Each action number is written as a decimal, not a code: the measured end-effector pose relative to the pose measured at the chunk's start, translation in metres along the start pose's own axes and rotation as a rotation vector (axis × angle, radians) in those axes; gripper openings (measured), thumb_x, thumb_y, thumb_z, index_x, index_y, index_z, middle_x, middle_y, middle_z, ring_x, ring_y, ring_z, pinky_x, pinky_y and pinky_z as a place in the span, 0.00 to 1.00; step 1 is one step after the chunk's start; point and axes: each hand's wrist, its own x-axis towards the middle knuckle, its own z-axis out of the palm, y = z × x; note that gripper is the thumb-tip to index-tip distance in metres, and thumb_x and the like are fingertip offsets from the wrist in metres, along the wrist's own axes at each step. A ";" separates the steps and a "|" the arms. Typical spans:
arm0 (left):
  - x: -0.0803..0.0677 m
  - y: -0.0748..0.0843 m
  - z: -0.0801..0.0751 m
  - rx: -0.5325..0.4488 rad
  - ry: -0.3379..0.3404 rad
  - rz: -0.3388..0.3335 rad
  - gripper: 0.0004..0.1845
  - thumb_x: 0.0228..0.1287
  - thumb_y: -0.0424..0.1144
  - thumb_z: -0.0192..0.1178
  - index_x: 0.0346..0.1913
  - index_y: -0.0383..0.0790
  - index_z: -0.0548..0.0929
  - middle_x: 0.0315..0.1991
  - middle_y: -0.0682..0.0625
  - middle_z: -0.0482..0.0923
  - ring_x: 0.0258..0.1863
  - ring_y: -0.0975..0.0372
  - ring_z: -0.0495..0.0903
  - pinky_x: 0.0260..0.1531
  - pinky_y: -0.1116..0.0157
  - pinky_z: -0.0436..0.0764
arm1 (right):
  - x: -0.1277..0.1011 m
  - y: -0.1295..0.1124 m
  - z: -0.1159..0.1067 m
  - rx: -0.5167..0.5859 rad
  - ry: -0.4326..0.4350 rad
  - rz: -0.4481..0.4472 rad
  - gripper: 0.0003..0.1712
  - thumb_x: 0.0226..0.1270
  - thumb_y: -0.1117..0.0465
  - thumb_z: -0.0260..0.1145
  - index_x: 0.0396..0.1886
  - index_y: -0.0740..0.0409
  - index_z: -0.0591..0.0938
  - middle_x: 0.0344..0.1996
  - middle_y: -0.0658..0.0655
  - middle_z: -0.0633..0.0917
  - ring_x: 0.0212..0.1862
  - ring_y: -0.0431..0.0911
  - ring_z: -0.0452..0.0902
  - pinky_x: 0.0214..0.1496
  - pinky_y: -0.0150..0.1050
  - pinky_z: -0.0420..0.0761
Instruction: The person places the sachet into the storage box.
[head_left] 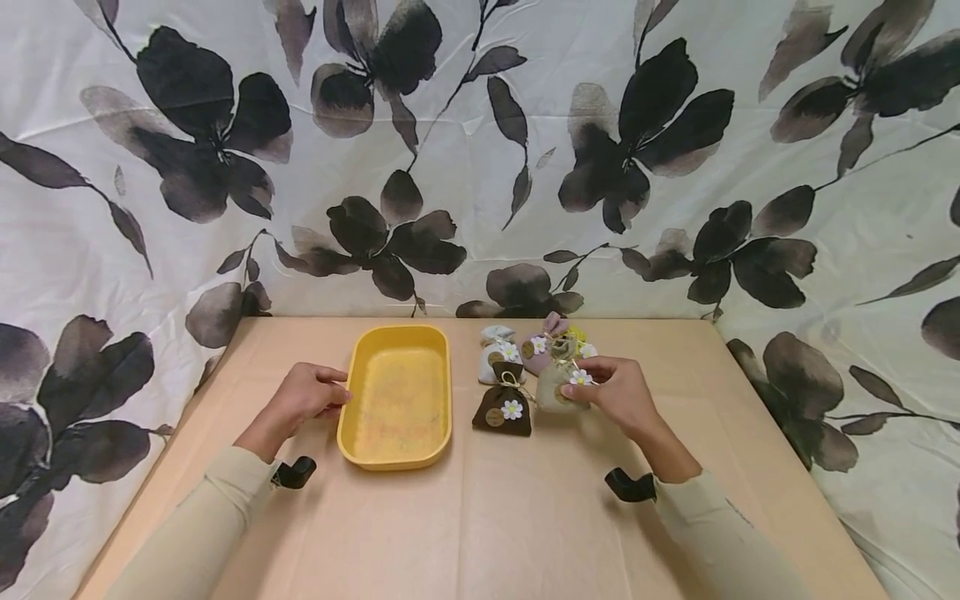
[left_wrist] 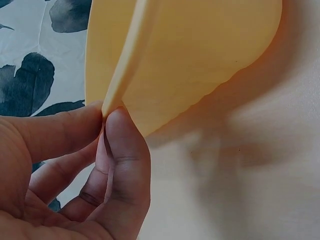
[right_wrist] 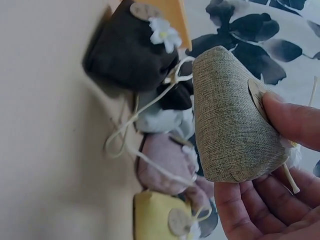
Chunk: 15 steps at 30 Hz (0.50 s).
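Note:
My left hand (head_left: 309,392) pinches the left rim of a yellow plastic tray (head_left: 395,396) between thumb and fingers; the left wrist view shows the grip close on the rim (left_wrist: 125,60). In my right hand (head_left: 618,390) is a beige woven drawstring pouch (right_wrist: 235,120) with a round tag and a white flower, the thumb over its tag. Left of that hand lies a dark brown pouch (head_left: 501,412) with a white flower and a cream cord. Behind are a light grey pouch (head_left: 489,367), a mauve pouch (right_wrist: 162,162) and a yellow pouch (right_wrist: 155,215).
A table with a peach cover (head_left: 525,525) carries everything. Behind it hangs a white cloth (head_left: 480,150) with dark flowers, which also runs along both sides. The pouches stand close together right of the tray. A black wrist mount (head_left: 630,486) juts from each sleeve.

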 end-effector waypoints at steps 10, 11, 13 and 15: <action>0.001 -0.001 -0.001 -0.009 0.002 -0.005 0.24 0.69 0.29 0.64 0.66 0.24 0.78 0.42 0.41 0.86 0.31 0.61 0.82 0.38 0.61 0.90 | 0.003 -0.017 0.017 -0.008 -0.002 -0.027 0.24 0.53 0.64 0.83 0.50 0.69 0.88 0.45 0.64 0.91 0.46 0.41 0.84 0.46 0.25 0.81; 0.001 -0.002 -0.001 -0.013 0.003 -0.007 0.24 0.69 0.29 0.65 0.66 0.24 0.78 0.41 0.42 0.86 0.32 0.61 0.82 0.38 0.61 0.90 | 0.004 -0.018 0.019 -0.009 -0.001 -0.026 0.25 0.53 0.64 0.83 0.50 0.69 0.89 0.45 0.64 0.91 0.47 0.42 0.84 0.47 0.24 0.80; 0.001 -0.003 -0.001 -0.018 0.002 -0.009 0.24 0.69 0.29 0.64 0.66 0.24 0.78 0.41 0.42 0.86 0.32 0.61 0.82 0.39 0.60 0.90 | 0.005 -0.021 0.023 0.004 -0.012 -0.028 0.26 0.53 0.64 0.83 0.51 0.69 0.88 0.47 0.66 0.90 0.50 0.46 0.85 0.45 0.24 0.82; 0.001 -0.003 0.000 -0.020 0.001 -0.008 0.24 0.69 0.29 0.64 0.66 0.25 0.78 0.41 0.43 0.86 0.32 0.60 0.82 0.40 0.60 0.90 | 0.005 -0.024 0.026 0.015 -0.021 -0.024 0.26 0.53 0.65 0.83 0.52 0.69 0.88 0.49 0.67 0.90 0.53 0.51 0.86 0.45 0.25 0.82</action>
